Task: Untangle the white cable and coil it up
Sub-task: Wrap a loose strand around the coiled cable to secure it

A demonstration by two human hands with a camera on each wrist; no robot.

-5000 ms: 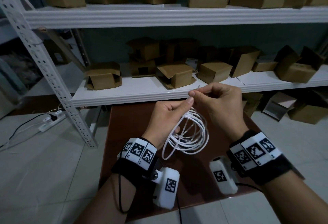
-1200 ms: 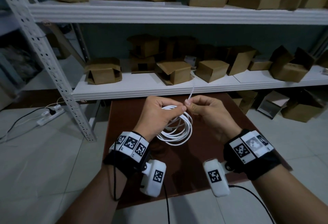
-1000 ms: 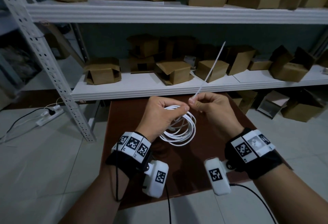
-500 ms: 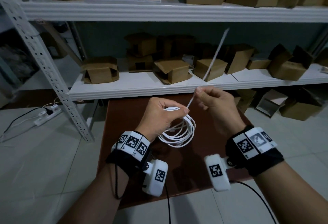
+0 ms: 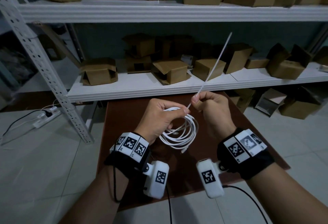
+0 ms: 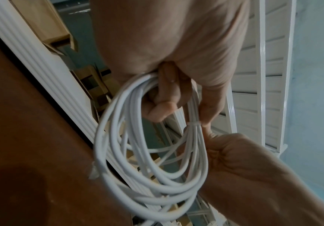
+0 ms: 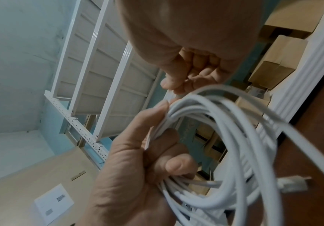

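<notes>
The white cable [image 5: 179, 135] hangs as a coil of several loops above the brown table [image 5: 124, 117]. My left hand [image 5: 165, 115] grips the top of the coil, thumb pressed on the bundle. A thin white zip tie [image 5: 213, 69] wraps the loops by that thumb, and its long tail slants up to the right. My right hand [image 5: 197, 101] pinches the tail just past the coil. The left wrist view shows the tie's band [image 6: 194, 124] cinched around the cable [image 6: 157, 152]. A cable plug [image 7: 292, 183] dangles from the loops in the right wrist view.
White metal shelving [image 5: 159, 88] with several open cardboard boxes [image 5: 170, 71] stands right behind the table. A perforated upright [image 5: 53, 81] leans at the left. A power strip [image 5: 44, 115] with cords lies on the tiled floor at the left.
My right hand has drawn the zip tie's tail out through the coil, so it now sticks up long to the right. The left hand has kept hold of the coil.
</notes>
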